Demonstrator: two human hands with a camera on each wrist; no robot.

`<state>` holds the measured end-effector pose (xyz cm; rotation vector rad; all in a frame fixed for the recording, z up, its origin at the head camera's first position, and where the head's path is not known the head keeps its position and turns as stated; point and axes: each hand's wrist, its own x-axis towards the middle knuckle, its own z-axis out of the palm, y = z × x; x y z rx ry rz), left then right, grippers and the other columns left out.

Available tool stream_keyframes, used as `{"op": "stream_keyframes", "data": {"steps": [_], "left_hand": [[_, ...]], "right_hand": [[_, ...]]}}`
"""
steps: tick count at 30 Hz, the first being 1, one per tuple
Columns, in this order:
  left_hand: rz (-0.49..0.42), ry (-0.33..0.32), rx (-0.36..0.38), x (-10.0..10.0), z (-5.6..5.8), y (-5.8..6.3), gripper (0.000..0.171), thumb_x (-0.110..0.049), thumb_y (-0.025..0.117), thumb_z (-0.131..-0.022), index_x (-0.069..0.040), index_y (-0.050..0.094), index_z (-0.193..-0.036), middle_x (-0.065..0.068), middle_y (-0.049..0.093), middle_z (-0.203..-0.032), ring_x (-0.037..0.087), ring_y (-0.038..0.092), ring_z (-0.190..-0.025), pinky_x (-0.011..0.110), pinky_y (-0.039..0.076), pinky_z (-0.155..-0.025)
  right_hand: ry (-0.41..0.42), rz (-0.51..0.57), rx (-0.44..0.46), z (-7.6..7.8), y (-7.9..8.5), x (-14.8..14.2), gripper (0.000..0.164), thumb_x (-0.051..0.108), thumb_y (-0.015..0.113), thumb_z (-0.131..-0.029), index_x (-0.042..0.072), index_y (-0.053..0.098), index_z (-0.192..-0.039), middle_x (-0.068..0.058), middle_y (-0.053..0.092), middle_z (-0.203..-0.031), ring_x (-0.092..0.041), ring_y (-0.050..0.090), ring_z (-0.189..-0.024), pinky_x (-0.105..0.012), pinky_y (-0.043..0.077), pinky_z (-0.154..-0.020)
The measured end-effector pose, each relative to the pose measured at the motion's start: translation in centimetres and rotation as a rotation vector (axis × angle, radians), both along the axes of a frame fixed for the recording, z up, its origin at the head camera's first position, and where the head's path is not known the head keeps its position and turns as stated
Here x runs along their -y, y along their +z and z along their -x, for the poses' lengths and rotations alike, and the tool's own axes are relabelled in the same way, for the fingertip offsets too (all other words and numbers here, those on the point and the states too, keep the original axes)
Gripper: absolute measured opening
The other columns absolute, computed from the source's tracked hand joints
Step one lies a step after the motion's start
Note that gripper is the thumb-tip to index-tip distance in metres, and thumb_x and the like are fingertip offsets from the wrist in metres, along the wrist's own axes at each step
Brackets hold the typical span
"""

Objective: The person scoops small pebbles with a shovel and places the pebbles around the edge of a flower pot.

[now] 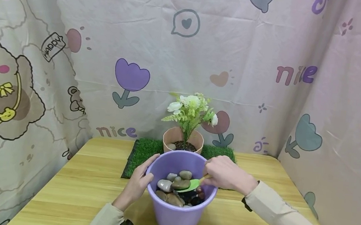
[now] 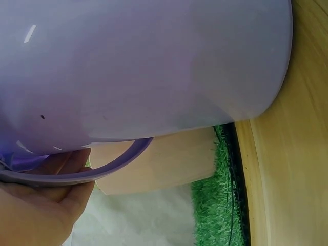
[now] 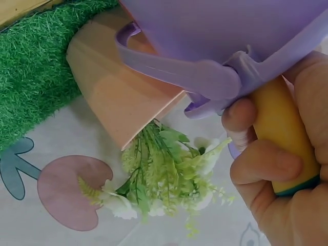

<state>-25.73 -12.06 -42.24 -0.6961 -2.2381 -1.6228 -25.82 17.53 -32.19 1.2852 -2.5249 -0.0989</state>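
Observation:
A purple bucket (image 1: 176, 218) stands on the table with several smooth stones (image 1: 175, 200) inside. My left hand (image 1: 137, 182) holds the bucket's left rim; in the left wrist view its fingers (image 2: 72, 197) pass by the bucket's purple carrying handle (image 2: 120, 160). Over the right rim, my right hand (image 1: 227, 172) grips a small green trowel (image 1: 193, 184) by its yellow handle (image 3: 284, 133). The green blade slants down into the bucket, against a brownish stone (image 1: 181, 184). Whether the blade bears that stone's weight, I cannot tell. The blade is out of sight in the right wrist view.
Just behind the bucket, a pinkish flowerpot (image 1: 168, 138) holds dark soil, a stone and a plant with white flowers (image 1: 190, 108). The pot stands on a green artificial grass mat (image 1: 145, 151). Printed cloth (image 1: 186, 61) hangs around the wooden table (image 1: 85, 187).

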Motion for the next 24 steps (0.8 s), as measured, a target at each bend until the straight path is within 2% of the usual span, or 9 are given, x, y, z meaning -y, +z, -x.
{"op": "stream_keyframes", "data": {"steps": [8,13,24], "left_hand": [[0.007,0.002,0.011,-0.1,0.1,-0.1,0.069,0.001,0.045,-0.081,-0.015,0.044,-0.148,0.014,0.051,-0.145,0.03,0.058,-0.121,0.036,0.051,-0.095],[0.002,-0.005,0.008,-0.1,0.2,-0.1,0.07,0.002,0.044,-0.08,-0.015,0.044,-0.148,0.014,0.053,-0.143,0.029,0.059,-0.119,0.031,0.051,-0.093],[0.008,-0.005,0.008,0.0,0.1,-0.1,0.07,0.001,0.044,-0.08,-0.014,0.043,-0.148,0.014,0.052,-0.144,0.029,0.057,-0.122,0.028,0.05,-0.093]], "right_hand": [[0.012,0.044,0.007,0.4,-0.3,-0.4,0.029,0.046,0.077,-0.078,0.028,0.063,-0.059,0.017,0.051,-0.062,0.003,0.04,-0.051,-0.015,0.03,-0.045],[-0.001,0.092,0.042,1.2,-0.6,-0.6,0.02,0.043,0.075,-0.081,0.029,0.068,-0.068,0.018,0.05,-0.066,0.004,0.041,-0.054,-0.014,0.032,-0.048],[0.003,0.143,0.004,2.4,-1.2,-0.5,0.019,0.043,0.073,-0.082,0.025,0.077,-0.088,0.014,0.062,-0.079,0.003,0.053,-0.061,-0.014,0.042,-0.053]]}}
